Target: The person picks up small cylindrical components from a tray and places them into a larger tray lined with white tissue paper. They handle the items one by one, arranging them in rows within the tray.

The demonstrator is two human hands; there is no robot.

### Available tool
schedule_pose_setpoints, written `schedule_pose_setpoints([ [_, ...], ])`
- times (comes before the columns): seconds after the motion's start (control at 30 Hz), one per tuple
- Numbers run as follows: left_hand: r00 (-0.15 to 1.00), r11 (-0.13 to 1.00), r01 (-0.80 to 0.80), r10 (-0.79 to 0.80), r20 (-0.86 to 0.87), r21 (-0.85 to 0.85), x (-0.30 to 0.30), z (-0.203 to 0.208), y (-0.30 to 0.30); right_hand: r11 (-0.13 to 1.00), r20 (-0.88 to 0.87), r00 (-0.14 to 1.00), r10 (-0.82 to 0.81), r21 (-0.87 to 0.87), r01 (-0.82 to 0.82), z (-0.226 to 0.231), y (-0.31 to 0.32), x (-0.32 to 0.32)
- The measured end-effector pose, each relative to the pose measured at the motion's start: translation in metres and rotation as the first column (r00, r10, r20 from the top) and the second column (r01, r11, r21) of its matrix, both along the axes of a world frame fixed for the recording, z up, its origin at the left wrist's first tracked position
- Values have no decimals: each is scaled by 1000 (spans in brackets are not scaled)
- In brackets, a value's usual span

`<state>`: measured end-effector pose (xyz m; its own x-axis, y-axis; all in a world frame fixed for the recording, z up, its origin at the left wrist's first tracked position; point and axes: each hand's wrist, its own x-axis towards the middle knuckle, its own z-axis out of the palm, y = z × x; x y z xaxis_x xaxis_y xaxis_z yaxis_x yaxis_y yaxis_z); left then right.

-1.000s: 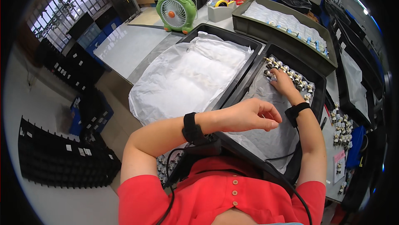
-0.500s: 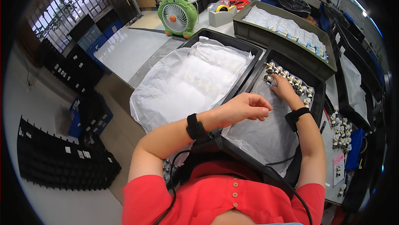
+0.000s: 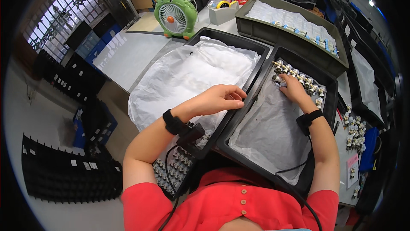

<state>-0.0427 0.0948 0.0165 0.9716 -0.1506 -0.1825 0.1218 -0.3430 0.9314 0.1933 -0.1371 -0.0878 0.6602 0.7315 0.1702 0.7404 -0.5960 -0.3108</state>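
My right hand reaches into the far end of the right black tray. Its fingertips close around a small metal-and-white part beside rows of similar parts on the tray's white liner. Part of what it grips is hidden by the fingers. My left hand hovers near the adjoining rims of the two black trays, its fingers loosely curled and apart from the thumb, with nothing in them. White sheets cover most of the left tray; several small parts show at its near end.
Behind the trays stand a green fan, a tape dispenser and an olive bin with blue-tipped parts. Loose parts lie on the table at the right. A black cable crosses the right tray.
My left hand has moved left, from above the right tray to the rims between the trays. More parts show at the left tray's near end. My right hand stays at the parts.
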Motion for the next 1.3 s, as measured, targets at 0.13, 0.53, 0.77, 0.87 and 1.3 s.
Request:
schedule_pose_setpoints([
  [0.13, 994, 957, -82, 59, 92, 279, -4, 3, 9, 1000, -10, 1000, -5, 6, 5, 2, -1, -1],
  [0.53, 881, 686, -439, 201, 429, 580, 29, -59, 47, 1000, 5, 1000, 27, 4, -27, 1, 0, 1],
  [0.77, 803, 750, -596, 549, 232, 288, 35, -28, 64, 999, 4, 999, 39, -10, -39, 4, -4, 0],
  [0.87, 776, 758, -630, 607, 171, 168, 35, -26, 68, 999, -2, 999, 42, -14, -43, 3, -5, 2],
  [1.3, 831, 835, -520, 543, -116, 181, 19, -2, 35, 999, -45, 998, 36, 13, -35, 15, 2, -2],
])
